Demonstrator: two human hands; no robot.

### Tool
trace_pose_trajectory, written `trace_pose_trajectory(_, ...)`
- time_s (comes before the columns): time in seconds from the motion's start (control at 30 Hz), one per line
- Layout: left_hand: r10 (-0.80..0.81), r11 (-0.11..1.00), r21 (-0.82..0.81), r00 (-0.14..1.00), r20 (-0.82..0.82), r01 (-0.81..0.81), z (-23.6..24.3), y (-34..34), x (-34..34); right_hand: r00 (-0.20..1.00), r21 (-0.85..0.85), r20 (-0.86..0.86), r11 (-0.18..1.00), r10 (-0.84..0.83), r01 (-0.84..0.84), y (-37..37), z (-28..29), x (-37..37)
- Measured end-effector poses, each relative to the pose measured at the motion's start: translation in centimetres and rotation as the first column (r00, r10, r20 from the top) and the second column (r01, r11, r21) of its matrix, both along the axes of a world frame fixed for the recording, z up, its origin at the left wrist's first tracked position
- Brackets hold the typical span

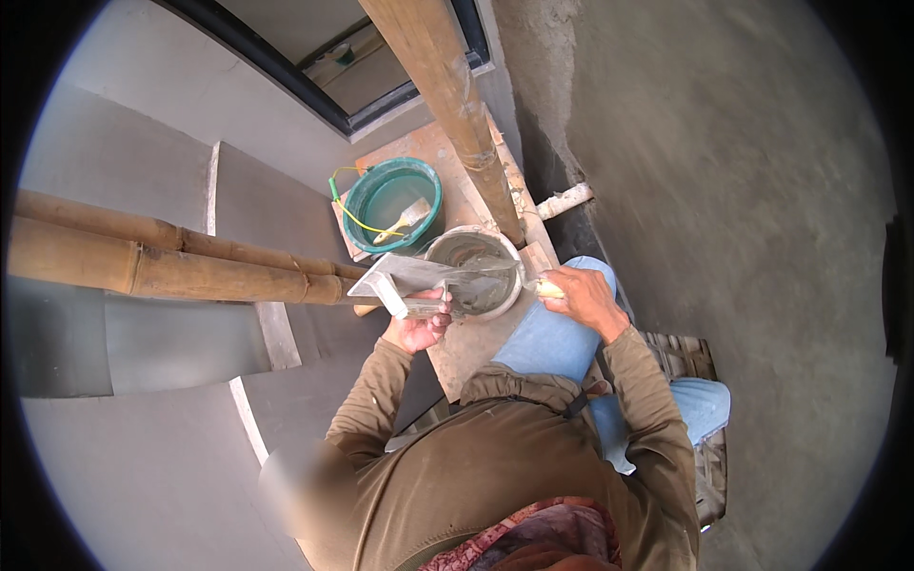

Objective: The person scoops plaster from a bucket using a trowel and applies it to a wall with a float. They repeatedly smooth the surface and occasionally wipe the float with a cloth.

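Note:
My left hand [415,331] is closed round the handle of a pale plastering float [407,274], tilted beside the rim of a bucket [495,312] with grey mortar in it. From the other side, my right hand [586,303] grips the yellowish handle of a trowel [546,287]. Its thin blade reaches left over the bucket toward the float; I cannot tell whether the two tools touch. Behind and to the left stands a green bucket [437,181] of cloudy water, a wide paintbrush [409,217] lying in it and a yellow-green wire handle over its side.
Both buckets stand on a wooden plank platform [386,147]. An upright bamboo pole [457,105] rises past its right edge, and bamboo poles [190,271] run in from the left. A plastered wall [743,190] is close on the right, with a pipe stub [566,200] sticking out.

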State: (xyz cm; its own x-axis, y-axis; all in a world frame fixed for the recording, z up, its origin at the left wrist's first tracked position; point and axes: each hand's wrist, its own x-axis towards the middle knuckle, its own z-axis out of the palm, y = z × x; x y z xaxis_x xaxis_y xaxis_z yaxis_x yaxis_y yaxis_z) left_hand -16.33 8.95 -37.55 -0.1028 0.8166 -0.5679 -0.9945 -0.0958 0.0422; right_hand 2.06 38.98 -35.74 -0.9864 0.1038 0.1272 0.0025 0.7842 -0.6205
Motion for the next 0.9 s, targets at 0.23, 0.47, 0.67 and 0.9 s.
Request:
trace_pose_trajectory(0.23, -0.019, 1.0, 0.018, 0.993, -0.114, 0.021, 1.2, -1.1, -1.0, 0.994, 0.047, 0.104, 0.998, -0.038, 0.033, 1.9, -4.7, 1.6)
trace_pose_trajectory(0.47, 0.133, 0.977, 0.179, 0.988, -0.084, -0.116, 1.9, -1.4, -0.9, 0.927, 0.09, 0.291, 0.971, -0.237, 0.221, 0.8, -4.3, 3.3)
trace_pose_trajectory(0.67, 0.368, 0.903, 0.176, 0.916, 0.159, -0.393, 1.1, 1.0, 1.4, 0.918, -0.004, 0.225, 0.942, -0.326, 0.335, -5.4, -5.4, 3.4)
trace_pose_trajectory(0.9, 0.469, 0.792, 0.267, 0.827, 0.311, -0.549, 0.7, 2.6, 2.5, 0.871, -0.035, 0.279, 0.903, -0.403, 0.429, -7.6, -5.5, 3.3)
